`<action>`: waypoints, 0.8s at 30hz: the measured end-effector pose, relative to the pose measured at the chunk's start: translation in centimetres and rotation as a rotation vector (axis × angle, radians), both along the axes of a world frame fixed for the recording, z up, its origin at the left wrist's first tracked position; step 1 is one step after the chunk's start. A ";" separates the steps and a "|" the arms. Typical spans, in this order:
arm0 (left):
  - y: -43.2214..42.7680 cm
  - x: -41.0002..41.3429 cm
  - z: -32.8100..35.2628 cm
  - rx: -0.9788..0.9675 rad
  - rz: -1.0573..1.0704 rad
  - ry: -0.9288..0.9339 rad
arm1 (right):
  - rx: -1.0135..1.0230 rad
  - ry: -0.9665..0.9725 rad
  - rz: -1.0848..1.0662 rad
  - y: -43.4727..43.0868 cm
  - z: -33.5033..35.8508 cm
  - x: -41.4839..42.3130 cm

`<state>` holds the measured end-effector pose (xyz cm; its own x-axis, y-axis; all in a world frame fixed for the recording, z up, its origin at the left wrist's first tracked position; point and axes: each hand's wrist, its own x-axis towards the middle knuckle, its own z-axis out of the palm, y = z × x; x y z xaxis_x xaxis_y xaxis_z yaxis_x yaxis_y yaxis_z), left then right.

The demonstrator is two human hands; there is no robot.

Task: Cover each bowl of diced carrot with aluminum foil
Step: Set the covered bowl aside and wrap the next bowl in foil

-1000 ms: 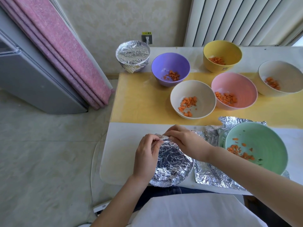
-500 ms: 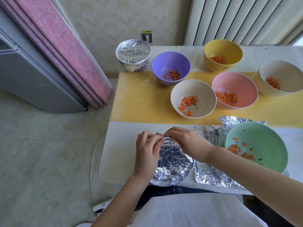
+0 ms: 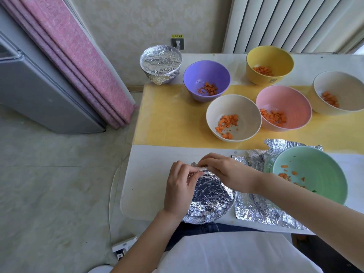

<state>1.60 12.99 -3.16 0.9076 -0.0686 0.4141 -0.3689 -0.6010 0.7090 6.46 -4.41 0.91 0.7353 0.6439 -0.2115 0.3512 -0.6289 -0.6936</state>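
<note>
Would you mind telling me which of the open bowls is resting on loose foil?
The green bowl, at the near right: it sits on a crumpled foil sheet. The other open bowls stand directly on the table.

foil [image 3: 211, 196]: crinkled shiny metal | bowls [image 3: 233, 107]: smooth matt | curtain [image 3: 78, 56]: pink woven cloth

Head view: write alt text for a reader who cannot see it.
Two bare hands, left hand and right hand, pinch the foil edge on a foil-covered bowl at the table's near edge. A green bowl of diced carrot sits on loose foil sheets to the right; five more uncovered bowls and one covered bowl stand behind.
</note>
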 end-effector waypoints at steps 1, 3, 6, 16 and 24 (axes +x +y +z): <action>-0.1 0.0 0.0 0.003 -0.004 -0.001 | -0.014 0.018 0.002 0.0 0.1 0.1; -0.2 0.2 0.0 -0.001 0.003 0.004 | -0.049 0.047 0.022 0.1 0.3 0.3; -0.2 0.1 0.0 0.005 -0.008 0.002 | -0.089 0.067 0.036 0.2 0.2 0.4; -0.2 0.1 0.6 0.095 0.000 0.055 | -0.104 0.079 -0.009 0.5 0.4 0.4; 0.4 -0.3 0.5 0.020 0.041 0.341 | 0.033 -0.097 -0.119 0.6 -0.2 -1.2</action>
